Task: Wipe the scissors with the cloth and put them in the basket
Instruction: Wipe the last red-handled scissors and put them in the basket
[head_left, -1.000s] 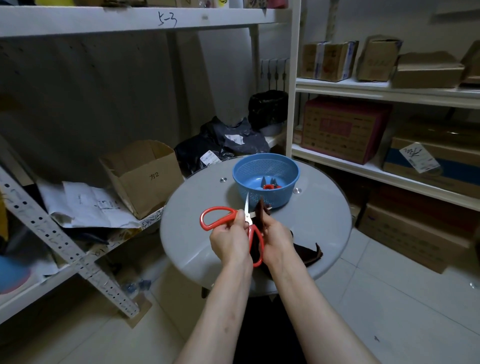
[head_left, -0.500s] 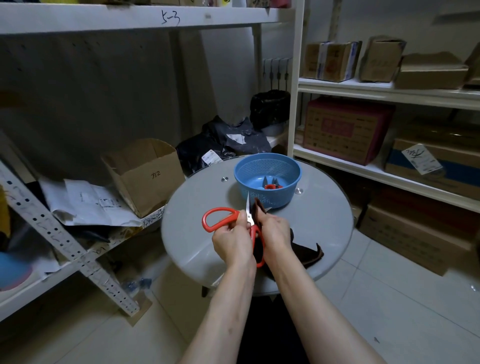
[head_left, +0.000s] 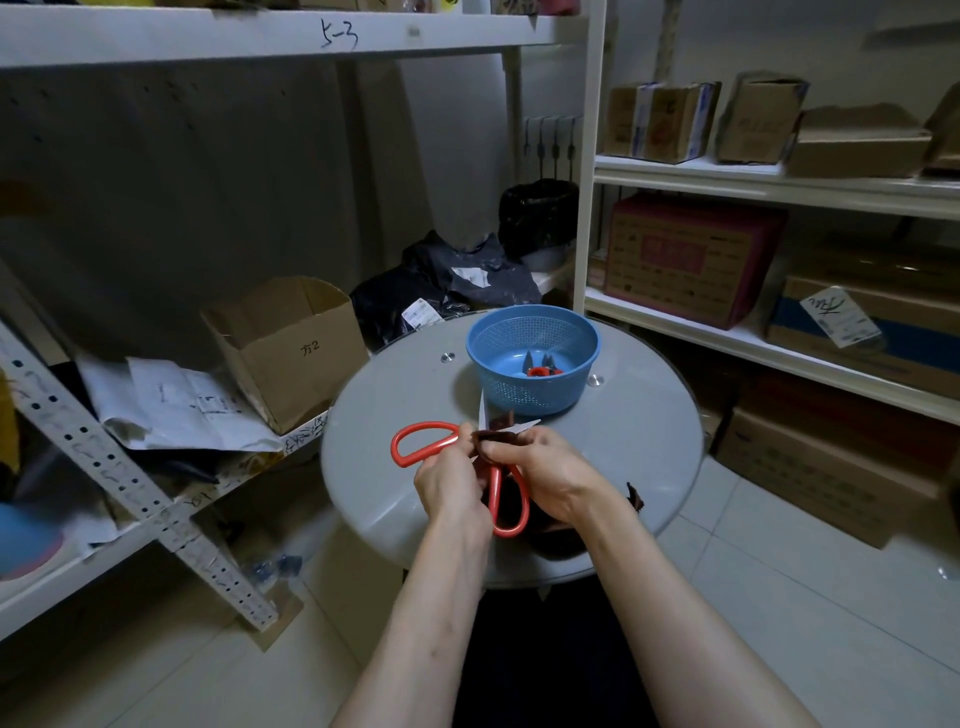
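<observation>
the left hand (head_left: 449, 486) is curled round the scissors (head_left: 496, 493) just below the pivot, holding them above the near part of a round grey table (head_left: 623, 441) with a smooth, glossy top. the scissors have glossy orange-red plastic loop handles, one sticking out to the left of the grip and one hanging below it between the two wrists. their thin pale metal blades are spread: one points up and away from the grip, the other points right.

the right hand (head_left: 540, 470), touching the left, pinches a dark brown cloth (head_left: 496, 439) bunched against the blades at the pivot. more of the soft, crumpled cloth trails under the right wrist onto the table.

beyond the grip, just past the blade tips, stands a round blue plastic basket (head_left: 530, 395) with finely perforated walls. in its bottom lies a small red-handled tool (head_left: 540, 370) with dark pointed tips. two shiny metal studs (head_left: 448, 357) sit in the tabletop, one on either side of the basket.
</observation>
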